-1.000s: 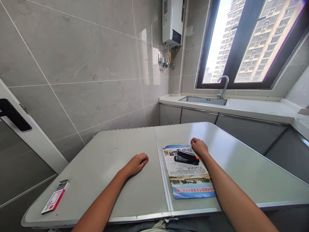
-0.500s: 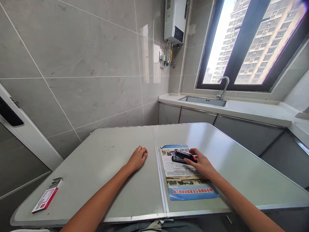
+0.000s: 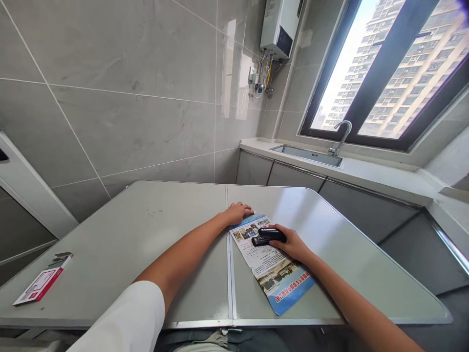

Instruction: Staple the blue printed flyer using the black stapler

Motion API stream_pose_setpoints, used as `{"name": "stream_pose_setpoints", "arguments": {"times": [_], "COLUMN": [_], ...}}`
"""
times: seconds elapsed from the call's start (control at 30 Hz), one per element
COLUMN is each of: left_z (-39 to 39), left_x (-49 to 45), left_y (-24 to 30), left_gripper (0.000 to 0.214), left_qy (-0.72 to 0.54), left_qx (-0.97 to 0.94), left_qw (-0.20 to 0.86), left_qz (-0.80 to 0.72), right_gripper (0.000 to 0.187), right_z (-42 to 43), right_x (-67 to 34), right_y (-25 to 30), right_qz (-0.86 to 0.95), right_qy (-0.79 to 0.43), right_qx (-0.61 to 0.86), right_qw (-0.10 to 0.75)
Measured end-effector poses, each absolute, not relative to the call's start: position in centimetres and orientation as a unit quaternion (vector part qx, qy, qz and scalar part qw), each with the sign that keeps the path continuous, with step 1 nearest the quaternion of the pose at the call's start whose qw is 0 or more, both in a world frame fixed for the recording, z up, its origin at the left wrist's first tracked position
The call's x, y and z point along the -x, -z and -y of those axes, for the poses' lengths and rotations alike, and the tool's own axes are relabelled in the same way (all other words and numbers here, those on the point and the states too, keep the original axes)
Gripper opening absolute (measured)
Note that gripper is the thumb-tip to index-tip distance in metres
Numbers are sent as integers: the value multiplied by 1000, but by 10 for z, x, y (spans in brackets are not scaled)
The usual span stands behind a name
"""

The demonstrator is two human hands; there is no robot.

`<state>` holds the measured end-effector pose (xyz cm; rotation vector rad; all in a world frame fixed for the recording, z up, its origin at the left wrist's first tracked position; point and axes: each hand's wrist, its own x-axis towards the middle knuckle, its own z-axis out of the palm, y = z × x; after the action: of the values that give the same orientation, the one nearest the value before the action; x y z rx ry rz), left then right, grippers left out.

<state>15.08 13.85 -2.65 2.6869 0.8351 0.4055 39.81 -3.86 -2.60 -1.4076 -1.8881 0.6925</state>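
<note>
A printed leaflet (image 3: pixel 269 266) lies slanted on the table, with a blue band and red lettering at its near end. My left hand (image 3: pixel 238 213) rests at the leaflet's far edge, its fingers stretched out over the top corner. Over the leaflet's upper part, my right hand (image 3: pixel 293 243) grips a black stapler (image 3: pixel 270 235) from its right end. The stapler's jaws point left and are apart. Part of the leaflet is hidden under the stapler and my right hand.
A red-and-white packet (image 3: pixel 43 283) lies at the left of the folding table (image 3: pixel 183 293), whose metal seam runs down the middle. Small staple-like bits (image 3: pixel 154 212) are scattered toward the far left. Beyond the right side are a counter (image 3: pixel 384 178) and a sink (image 3: pixel 308 155).
My left hand has moved right, from the bare table to the leaflet's far edge, and its curled fingers have straightened. The leaflet has turned to a slant. My right hand keeps the stapler.
</note>
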Motion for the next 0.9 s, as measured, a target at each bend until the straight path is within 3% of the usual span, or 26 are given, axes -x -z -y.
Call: {"name": "stream_pose_setpoints", "arguments": {"times": [0.33,0.5,0.7,0.9], "left_z": [-136,-134,-144,-144], "left_x": [-145,-115,-17,34], "left_y": [20,14,5,7], "left_gripper": [9,13,15,11], "left_qy": [-142,-189,-194,-182], "left_qx": [-940,-893,-807,-786], "left_qw": [128,103,57,57], "left_qz": [-282,-396,-555,-588], "right_gripper": [48,43,42,42], "right_z": [47,57,65,68], "right_x": [-392,-371,-332,-286], "right_y": [30,26,23,27], "right_qz": [712,711,707,697], "right_qy": [-256,-265,-312,-308], "right_qx": [556,536,513,524], "right_qw": [343,369,373,380]}}
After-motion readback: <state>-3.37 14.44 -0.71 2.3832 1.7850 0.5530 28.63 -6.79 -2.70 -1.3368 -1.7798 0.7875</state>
